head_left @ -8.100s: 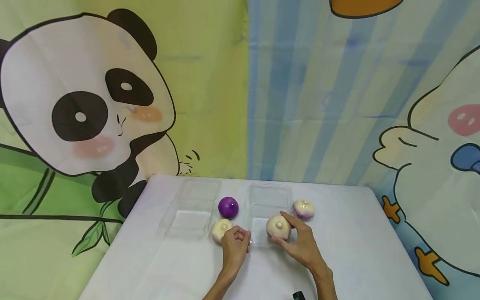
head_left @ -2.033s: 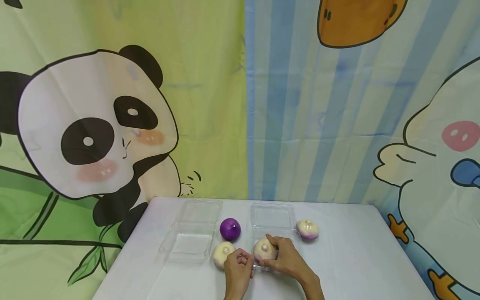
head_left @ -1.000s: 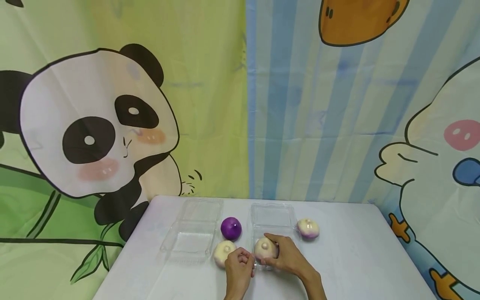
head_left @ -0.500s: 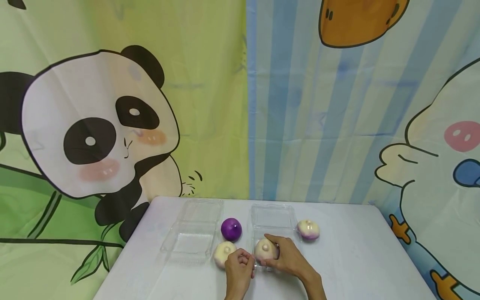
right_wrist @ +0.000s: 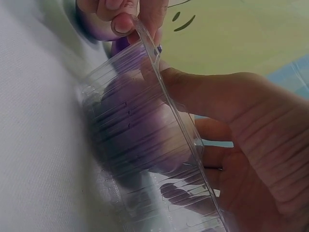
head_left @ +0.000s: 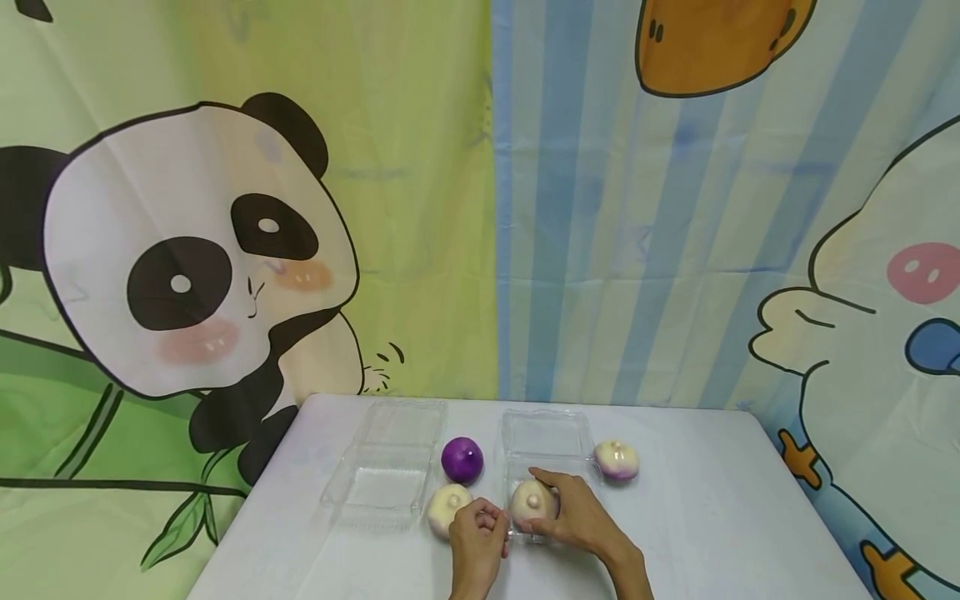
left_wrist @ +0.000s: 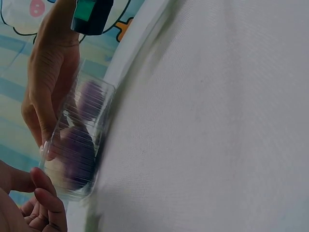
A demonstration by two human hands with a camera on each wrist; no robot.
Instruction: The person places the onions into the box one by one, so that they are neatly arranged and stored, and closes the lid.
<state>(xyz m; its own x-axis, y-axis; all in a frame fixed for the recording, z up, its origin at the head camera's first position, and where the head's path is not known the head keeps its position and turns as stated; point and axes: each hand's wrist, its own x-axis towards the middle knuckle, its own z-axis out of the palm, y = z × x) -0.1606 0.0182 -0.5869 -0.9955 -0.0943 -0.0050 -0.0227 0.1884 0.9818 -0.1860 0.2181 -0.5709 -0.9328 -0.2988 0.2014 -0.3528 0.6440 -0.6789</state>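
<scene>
My right hand [head_left: 581, 515] grips a round white-and-purple turnip [head_left: 531, 498], thumb and fingers around its sides, inside the near half of the right clear plastic clamshell box [head_left: 546, 433]. The ribbed box wall [right_wrist: 130, 140] shows the turnip's purple underside in the right wrist view. My left hand [head_left: 477, 537] pinches the box's near left rim, with its fingers curled. Beside the left hand sits another pale turnip [head_left: 447, 504], partly covered by it. Behind that lies a deep purple round vegetable [head_left: 462, 460]. A third white-and-purple turnip [head_left: 617, 460] rests right of the box.
A second clear clamshell box [head_left: 386, 487] lies unfolded on the left of the white-covered table [head_left: 712, 500]. A cartoon-printed curtain [head_left: 420, 200] hangs right behind the table. A dark device with a green patch [left_wrist: 91, 17] is at the right wrist.
Since the oldest frame, my right hand has lowered the turnip into the right box's near half. The head view has tilted up. Over the last two seconds, both hands stay almost still.
</scene>
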